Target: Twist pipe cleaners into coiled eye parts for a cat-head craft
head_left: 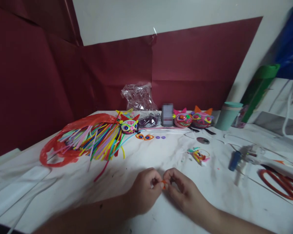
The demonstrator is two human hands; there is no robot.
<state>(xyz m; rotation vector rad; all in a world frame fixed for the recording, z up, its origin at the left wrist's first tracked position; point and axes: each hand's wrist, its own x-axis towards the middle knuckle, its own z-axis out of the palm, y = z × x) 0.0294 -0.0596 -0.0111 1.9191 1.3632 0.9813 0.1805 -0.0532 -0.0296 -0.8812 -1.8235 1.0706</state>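
Note:
Close together over the white table (141, 161), my left hand (146, 190) and my right hand (180, 188) pinch one small orange piece (164, 184) between their fingertips. Its kind is hard to make out, since the fingers cover most of it. Beyond the hands lie a pair of orange-rimmed eye shapes (144, 137) with blue centres and two small purple discs (160, 137). A colourful horned animal head (129, 126) sits behind them on the left, beside a bundle of many-coloured pipe cleaners (100, 141) in a red plastic bag (75, 125).
Two more decorated heads (182, 118) stand at the back, by a phone (167, 115) and a green cup (228, 116). On the right are red-handled scissors (278, 185), a glue gun (252, 154) and colourful scraps (199, 156). A white power strip (17, 190) lies left.

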